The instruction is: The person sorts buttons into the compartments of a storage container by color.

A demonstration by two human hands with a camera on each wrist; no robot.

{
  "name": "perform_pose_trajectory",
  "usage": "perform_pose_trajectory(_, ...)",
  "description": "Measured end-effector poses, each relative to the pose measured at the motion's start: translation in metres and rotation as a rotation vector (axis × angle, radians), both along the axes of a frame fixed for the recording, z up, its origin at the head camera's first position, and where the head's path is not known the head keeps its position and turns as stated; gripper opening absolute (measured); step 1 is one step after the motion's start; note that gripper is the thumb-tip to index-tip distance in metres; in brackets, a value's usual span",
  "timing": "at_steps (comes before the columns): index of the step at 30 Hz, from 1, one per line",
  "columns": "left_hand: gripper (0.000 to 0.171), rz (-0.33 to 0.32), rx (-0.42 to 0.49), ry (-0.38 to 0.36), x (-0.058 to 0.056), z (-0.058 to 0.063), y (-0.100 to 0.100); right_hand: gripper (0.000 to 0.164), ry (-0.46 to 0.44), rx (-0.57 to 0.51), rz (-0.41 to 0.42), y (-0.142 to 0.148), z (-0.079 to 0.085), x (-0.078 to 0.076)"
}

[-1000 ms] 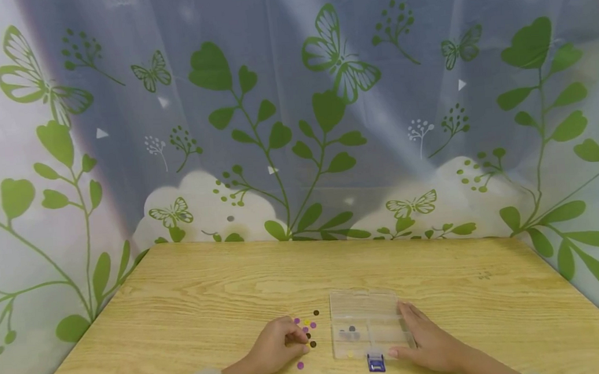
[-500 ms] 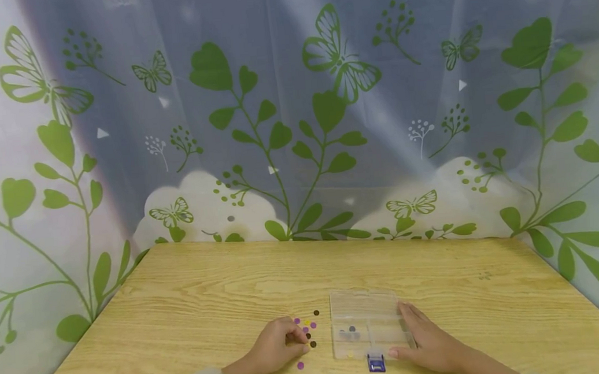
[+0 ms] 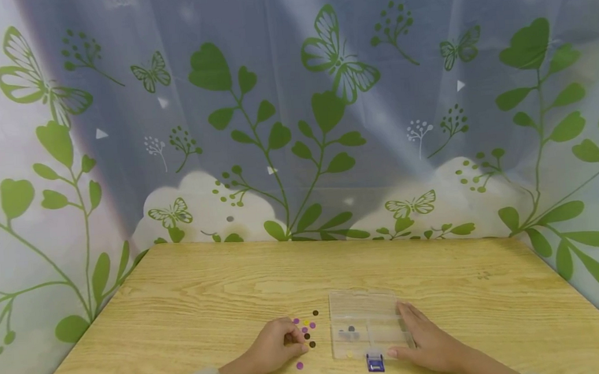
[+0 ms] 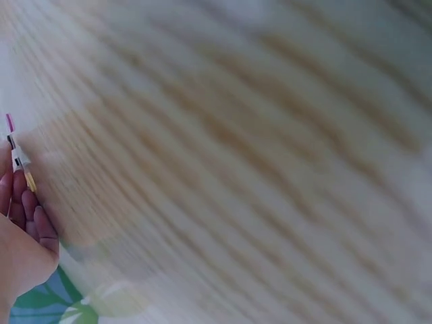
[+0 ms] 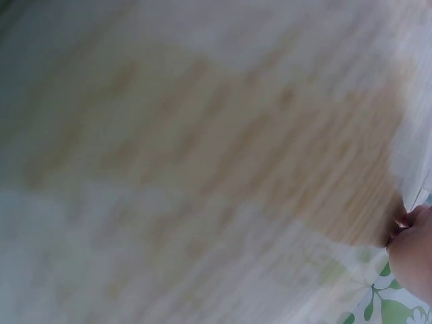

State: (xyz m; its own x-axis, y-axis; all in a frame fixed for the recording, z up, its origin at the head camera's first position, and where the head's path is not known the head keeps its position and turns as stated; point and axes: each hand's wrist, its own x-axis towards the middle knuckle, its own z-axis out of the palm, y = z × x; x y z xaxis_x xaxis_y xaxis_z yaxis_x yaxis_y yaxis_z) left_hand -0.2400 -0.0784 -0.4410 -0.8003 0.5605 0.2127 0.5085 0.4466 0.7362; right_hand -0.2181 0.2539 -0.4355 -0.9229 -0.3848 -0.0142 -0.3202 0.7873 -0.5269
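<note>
In the head view my left hand (image 3: 278,345) rests low over the wooden table, thumb and forefinger pinching at the edge of a small yellow disc that is mostly hidden. Around the fingertips lie several flat round discs: a purple disc (image 3: 299,366) nearer me, a black disc (image 3: 312,344) just right of the fingers, others behind. My right hand (image 3: 435,342) holds a clear plastic compartment box (image 3: 349,305) by its right side, thumb at the front edge. A dark disc (image 3: 352,329) and a yellow disc (image 3: 350,355) show in its left front part.
A blue clasp (image 3: 375,363) sticks out from the box's front. The wooden table (image 3: 207,286) reaches back to a curtain (image 3: 295,123) printed with leaves and butterflies. Both wrist views are mostly blurred wood grain, each hand at an outer edge.
</note>
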Motion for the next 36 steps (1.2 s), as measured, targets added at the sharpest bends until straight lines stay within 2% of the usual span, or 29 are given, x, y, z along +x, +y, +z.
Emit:
perform_pose_trajectory(6,0.012,-0.014,0.015,-0.011,-0.0005,0.0,-0.0016,0.098,-0.002,0.0,-0.004,0.0002,-0.0006,-0.0005)
perform_pose_trajectory(16,0.008,0.012,0.009,0.018,-0.0013,-0.0001,-0.0003,0.098,-0.014,-0.009,-0.002,0.0003,-0.002,-0.0007)
perform_pose_trajectory(36,0.009,0.022,0.014,-0.021,-0.0025,0.001,-0.0015,0.098,-0.003,-0.005,-0.001,0.0011,-0.0017,-0.001)
